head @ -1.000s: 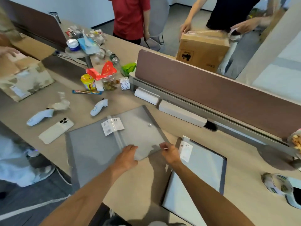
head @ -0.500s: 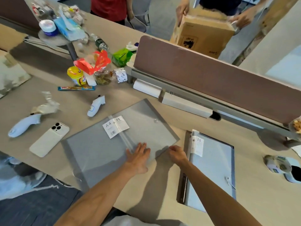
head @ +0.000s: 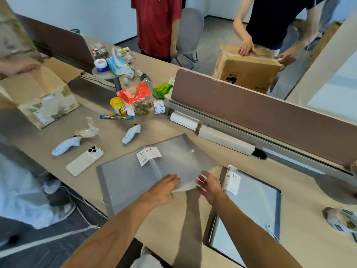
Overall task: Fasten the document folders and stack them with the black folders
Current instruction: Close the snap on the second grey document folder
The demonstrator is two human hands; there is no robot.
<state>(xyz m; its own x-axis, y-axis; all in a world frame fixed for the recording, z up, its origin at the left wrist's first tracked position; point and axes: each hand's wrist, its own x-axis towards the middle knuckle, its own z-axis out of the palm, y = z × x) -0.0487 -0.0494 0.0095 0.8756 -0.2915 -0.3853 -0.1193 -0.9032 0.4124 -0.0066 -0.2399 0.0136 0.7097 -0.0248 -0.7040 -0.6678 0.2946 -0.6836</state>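
Note:
A grey translucent document folder (head: 131, 176) lies spread open on the desk in front of me, with a white "A4 20" label at its spine and a snap button on its right half. My left hand (head: 164, 187) rests flat on the folder near the spine, fingers apart. My right hand (head: 207, 185) touches the near corner of the folder's right half, which is lifted slightly off the desk. A second folder (head: 251, 206), closed and dark-edged with a "20" label, lies to the right by my right forearm.
A white phone (head: 85, 160) and two white handheld controllers (head: 66, 146) (head: 131, 131) lie left of the folder. Snacks and jars stand behind. A desk divider (head: 260, 113) runs along the back right. Cardboard boxes and standing people are around the desk.
My left hand slid along the folder toward the spine. My right hand kept to the near right corner, which now lifts a little. The camera view shifted up and back.

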